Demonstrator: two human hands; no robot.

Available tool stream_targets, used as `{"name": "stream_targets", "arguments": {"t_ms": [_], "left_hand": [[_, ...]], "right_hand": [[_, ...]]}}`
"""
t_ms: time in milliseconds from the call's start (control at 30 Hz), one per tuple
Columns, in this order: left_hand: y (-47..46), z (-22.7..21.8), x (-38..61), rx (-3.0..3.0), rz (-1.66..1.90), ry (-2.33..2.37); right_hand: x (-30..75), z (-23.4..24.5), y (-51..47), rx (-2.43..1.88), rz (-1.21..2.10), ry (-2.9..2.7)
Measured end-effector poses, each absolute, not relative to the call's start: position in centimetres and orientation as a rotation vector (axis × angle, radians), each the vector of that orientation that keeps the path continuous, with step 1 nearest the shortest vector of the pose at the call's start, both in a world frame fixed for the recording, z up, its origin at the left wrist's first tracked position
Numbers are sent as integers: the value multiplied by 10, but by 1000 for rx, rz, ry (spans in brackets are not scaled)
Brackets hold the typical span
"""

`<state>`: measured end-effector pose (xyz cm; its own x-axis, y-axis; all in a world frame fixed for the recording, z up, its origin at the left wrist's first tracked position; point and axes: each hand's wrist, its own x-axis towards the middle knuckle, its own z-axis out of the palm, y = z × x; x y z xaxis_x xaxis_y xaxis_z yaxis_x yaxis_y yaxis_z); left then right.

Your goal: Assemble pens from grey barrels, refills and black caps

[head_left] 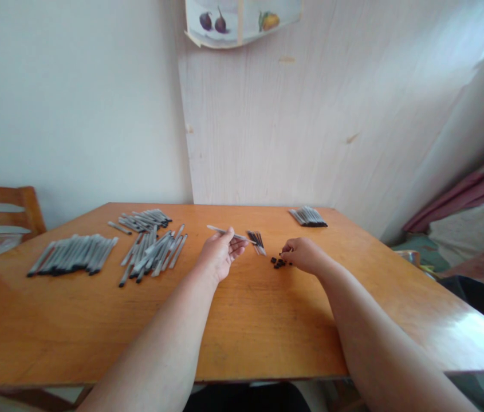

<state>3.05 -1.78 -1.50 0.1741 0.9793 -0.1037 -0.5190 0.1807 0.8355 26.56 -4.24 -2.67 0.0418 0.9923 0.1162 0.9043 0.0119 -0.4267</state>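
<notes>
My left hand (220,252) is closed around a thin grey pen barrel (227,232) held level above the wooden table (250,320). My right hand (304,253) rests on the table with its fingertips pinched at a small heap of black caps (278,262). Between the two hands lies a small bunch of dark-tipped pen pieces (257,240). What the right fingers grip, if anything, is too small to see.
Piles of grey pens lie at the left (72,254), centre-left (153,252) and back (145,219); another bundle (308,216) sits at the back right. A wooden chair (5,209) stands left. A light board (310,114) leans on the wall behind. Cloth and clutter (473,240) lie right.
</notes>
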Motion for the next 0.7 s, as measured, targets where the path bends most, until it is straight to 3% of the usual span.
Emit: {"name": "stream_targets", "arguments": {"t_ms": [233, 400, 700], "left_hand": [[-19, -15, 31, 793, 1209, 783], [-18, -19, 32, 816, 1189, 783], [-19, -21, 36, 859, 1183, 794]], "right_hand": [[263, -22, -45, -1930, 323, -1904], [239, -15, -54, -1695, 241, -1774], [201, -19, -68, -1438, 507, -1735]]}}
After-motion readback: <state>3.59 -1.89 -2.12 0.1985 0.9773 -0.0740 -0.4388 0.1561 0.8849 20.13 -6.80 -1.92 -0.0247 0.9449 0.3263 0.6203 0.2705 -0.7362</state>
